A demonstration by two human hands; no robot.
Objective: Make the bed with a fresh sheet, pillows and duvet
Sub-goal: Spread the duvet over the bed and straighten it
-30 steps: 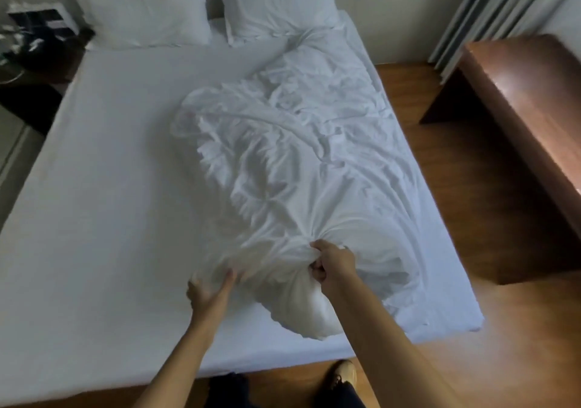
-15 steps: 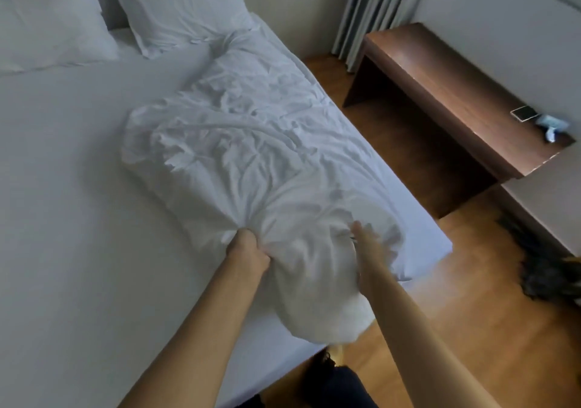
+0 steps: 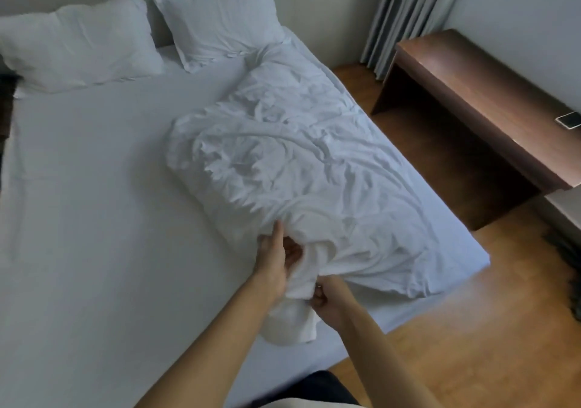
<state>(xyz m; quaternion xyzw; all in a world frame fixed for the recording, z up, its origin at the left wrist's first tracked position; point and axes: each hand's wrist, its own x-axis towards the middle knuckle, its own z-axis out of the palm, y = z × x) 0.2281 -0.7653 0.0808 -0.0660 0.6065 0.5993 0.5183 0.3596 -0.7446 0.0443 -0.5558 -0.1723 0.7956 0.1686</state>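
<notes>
Wooden floor borders the bed (image 3: pixel 78 219): sheet on, pillows (image 3: pixel 217 24) at its head, duvet (image 3: pixel 298 172) still bunched; left hand (image 3: pixel 273 266) and right hand (image 3: pixel 330 300) grip its near end

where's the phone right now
In the head view the phone lies flat at the far right edge, on the wooden desk beside the bed's right side.

Both bare forearms are stretched fwd, close together. Left hand (image 3: pixel 273 266) is held thumb-up w/ fingers curled into white fabric. Right hand (image 3: pixel 330 300) is set just below/right of it, fingers bunched tight, pinching the same cloth.
</notes>
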